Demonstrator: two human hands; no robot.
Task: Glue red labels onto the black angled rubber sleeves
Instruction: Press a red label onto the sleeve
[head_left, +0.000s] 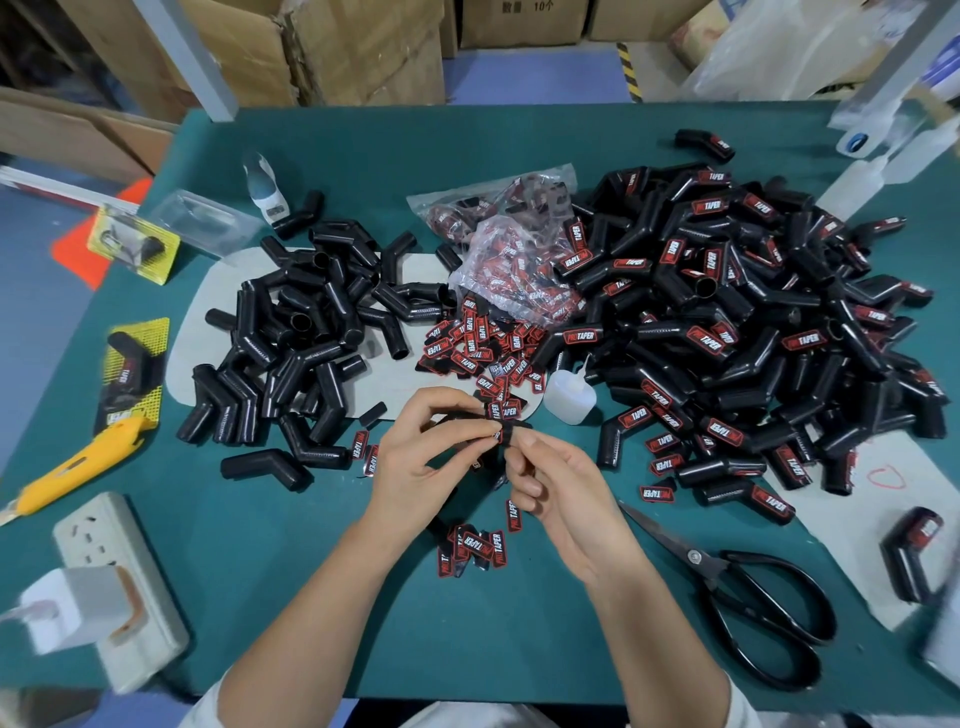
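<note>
My left hand (431, 457) and my right hand (550, 483) meet at the table's middle and together pinch one black angled rubber sleeve (511, 431) with a red label on it; most of the sleeve is hidden by fingers. A pile of bare black sleeves (306, 332) lies at the left. A large heap of labelled sleeves (753, 332) fills the right. Loose red labels (483, 348) are scattered just beyond my hands, and a few more labels (472, 545) lie between my wrists. A small clear glue bottle (569, 395) stands right of the labels.
Black scissors (748, 597) lie at the right near the front edge. A yellow utility knife (78, 462) and a white power strip (114, 582) sit at the left. A plastic bag of labels (509, 234) lies at the back centre. Cardboard boxes stand behind the green table (467, 634).
</note>
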